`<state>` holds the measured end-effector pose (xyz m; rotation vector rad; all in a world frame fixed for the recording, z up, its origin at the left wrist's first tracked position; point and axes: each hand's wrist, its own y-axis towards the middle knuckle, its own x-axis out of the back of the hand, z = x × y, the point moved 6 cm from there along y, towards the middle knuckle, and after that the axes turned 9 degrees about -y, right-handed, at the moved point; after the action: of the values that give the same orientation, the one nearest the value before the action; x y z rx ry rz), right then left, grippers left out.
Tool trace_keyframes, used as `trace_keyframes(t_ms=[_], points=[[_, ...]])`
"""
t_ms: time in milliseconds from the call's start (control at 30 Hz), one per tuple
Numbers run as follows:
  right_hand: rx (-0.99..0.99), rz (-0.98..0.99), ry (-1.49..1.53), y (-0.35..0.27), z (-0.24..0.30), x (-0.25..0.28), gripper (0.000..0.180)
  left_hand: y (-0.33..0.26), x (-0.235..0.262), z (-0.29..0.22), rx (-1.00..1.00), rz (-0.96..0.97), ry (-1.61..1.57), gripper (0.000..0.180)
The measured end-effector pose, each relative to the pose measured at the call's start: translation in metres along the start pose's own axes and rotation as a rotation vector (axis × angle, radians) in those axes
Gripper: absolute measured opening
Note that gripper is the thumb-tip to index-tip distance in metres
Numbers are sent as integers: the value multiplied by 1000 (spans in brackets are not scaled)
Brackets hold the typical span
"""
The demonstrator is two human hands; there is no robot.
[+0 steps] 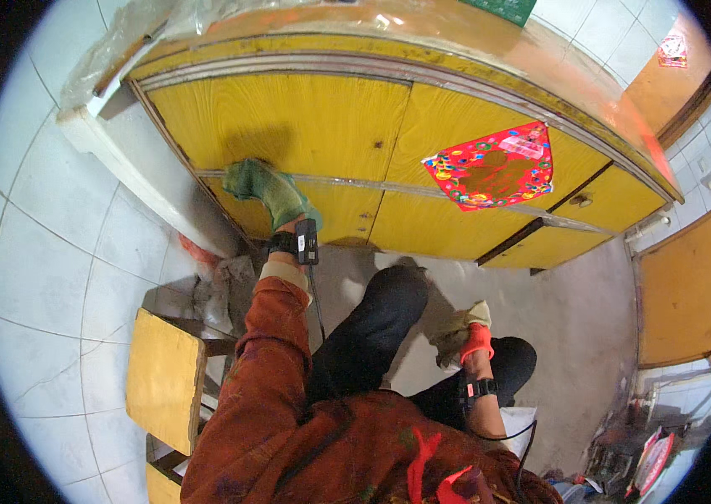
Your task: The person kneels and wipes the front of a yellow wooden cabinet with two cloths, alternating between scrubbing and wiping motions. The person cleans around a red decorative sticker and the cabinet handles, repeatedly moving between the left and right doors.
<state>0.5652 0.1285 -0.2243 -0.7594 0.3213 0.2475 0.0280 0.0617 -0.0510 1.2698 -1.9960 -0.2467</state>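
My left hand [265, 191], in a green glove, reaches forward to the left part of a yellow cabinet [288, 118]. It is at the strip between the upper and lower doors, its shadow falling on the door above. Its fingers bend to the left, but how far they are closed is not clear. Over my right knee, my right hand [475, 329] wears a pale glove with a red cuff. It is closed on what looks like a bunched greyish-brown cloth [446, 338].
A red decorated paper [494, 168] is stuck on the cabinet's right doors. Close on my left is a wooden stool [164, 378], beside the white-tiled wall [44, 252]. Clear plastic sheeting [103, 59] lies at the cabinet's top left. An orange-brown panel [683, 281] stands at right.
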Motion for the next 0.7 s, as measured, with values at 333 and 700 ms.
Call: trace_keyframes(t_ms=[333, 700], points=[[-61, -51, 106, 27, -5, -36, 43, -23, -1, 35, 127, -20, -125, 36], [9, 47, -72, -4, -12, -33, 50, -93, -35, -10, 113, 245, -256, 37]])
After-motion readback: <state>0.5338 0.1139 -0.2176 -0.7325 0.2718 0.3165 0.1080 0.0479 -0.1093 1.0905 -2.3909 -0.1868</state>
